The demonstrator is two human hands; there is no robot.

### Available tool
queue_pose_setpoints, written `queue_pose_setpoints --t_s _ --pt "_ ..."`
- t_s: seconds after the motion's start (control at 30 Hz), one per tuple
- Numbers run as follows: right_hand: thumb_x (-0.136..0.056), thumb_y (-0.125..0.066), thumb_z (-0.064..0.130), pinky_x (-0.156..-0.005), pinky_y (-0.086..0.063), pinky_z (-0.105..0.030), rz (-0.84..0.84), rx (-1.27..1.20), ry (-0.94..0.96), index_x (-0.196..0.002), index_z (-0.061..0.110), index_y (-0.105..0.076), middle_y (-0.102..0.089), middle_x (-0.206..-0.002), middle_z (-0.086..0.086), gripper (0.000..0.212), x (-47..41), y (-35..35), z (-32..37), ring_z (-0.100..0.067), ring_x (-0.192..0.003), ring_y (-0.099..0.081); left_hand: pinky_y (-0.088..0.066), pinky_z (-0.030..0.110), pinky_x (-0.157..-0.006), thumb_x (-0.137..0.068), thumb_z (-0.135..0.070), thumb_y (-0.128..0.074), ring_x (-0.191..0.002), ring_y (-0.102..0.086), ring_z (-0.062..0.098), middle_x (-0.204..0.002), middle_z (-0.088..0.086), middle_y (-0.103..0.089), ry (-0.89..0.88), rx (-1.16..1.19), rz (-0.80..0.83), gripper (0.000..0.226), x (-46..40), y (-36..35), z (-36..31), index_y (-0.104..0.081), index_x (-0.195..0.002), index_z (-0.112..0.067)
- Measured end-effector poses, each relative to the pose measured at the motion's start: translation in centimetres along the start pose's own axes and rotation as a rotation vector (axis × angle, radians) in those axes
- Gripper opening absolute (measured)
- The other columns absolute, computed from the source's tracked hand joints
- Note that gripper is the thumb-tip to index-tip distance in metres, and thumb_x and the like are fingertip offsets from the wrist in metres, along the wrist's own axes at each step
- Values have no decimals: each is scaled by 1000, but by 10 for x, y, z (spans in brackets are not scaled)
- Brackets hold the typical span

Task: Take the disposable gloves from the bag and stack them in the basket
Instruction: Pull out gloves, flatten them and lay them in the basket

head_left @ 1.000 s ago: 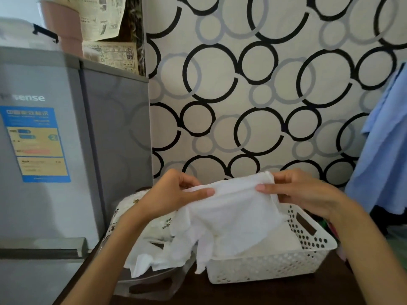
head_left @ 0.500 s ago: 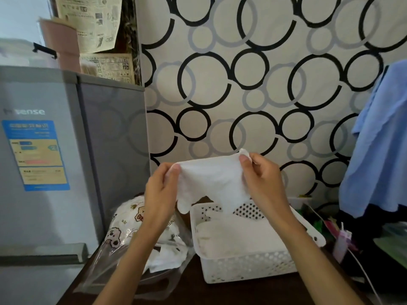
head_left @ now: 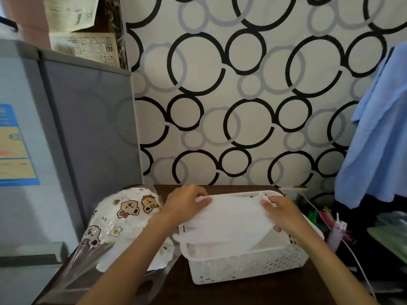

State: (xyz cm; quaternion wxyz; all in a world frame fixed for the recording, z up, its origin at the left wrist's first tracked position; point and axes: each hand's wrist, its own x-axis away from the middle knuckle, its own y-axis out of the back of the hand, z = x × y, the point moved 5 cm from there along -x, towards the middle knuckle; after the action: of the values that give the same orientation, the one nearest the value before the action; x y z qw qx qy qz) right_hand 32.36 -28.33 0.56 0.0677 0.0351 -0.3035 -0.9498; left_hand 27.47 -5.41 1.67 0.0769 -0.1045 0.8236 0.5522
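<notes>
While both hands are pinching a white glove [head_left: 229, 219] over the basket [head_left: 246, 267], left hand [head_left: 187, 203] is gripping its far-left edge; right hand [head_left: 284, 213] its right edge; bag [head_left: 119, 221] is lying beside the basket on the bench [head_left: 176, 289].

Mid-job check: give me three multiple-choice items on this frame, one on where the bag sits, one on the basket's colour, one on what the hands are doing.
1. Where is the bag relative to the basket?
A. on the person's left of it
B. inside it
C. behind it against the wall

2. What colour is the basket?
A. blue
B. white
C. black

3. What are the left hand and right hand doing?
A. both hang idle
B. only one touches the glove
C. each grips an end of the glove over the basket

Answers: 1 A, the bear-print bag lies beside the basket by the fridge; 2 B, its perforated wall is white; 3 C, fingers of both hands curl on the glove's edges.
</notes>
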Motion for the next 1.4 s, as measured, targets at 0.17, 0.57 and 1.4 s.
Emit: queue_pose_setpoints --t_s 0.17,0.57,1.4 --pt "-101 -40 29 -51 -44 -23 -51 350 72 -118 13 -58 -57 -87 -1 30 -8 8 -9 -12 -56 -56 -39 26 -73 -91 -51 -55 -92 -60 14 -104 -5 -68 -133 -291 19 33 -17 -13 -23 -68 -107 -25" --pt "-93 -56 33 -77 -47 -27 -253 714 359 -130 24 -46 -58 -121 0 40 -9 12 4 -16 -103 -59 -41 26 -93 -95 -39 -55 -121 -47 13 -129 -6 -54 -284 -244 -10 32 -2 -9 -36 -53 -125 -29" --pt "-91 -62 28 -101 -28 -17 322 423 482 -140 32 -37 -38 -144 10 55 42 -28 52 -5 -128 -37 -38 20 -94 -84 -37 -68 -116 -48 2 -126 -24 -49 8 138 -7 43 92 70 41 -50 -123 -43"
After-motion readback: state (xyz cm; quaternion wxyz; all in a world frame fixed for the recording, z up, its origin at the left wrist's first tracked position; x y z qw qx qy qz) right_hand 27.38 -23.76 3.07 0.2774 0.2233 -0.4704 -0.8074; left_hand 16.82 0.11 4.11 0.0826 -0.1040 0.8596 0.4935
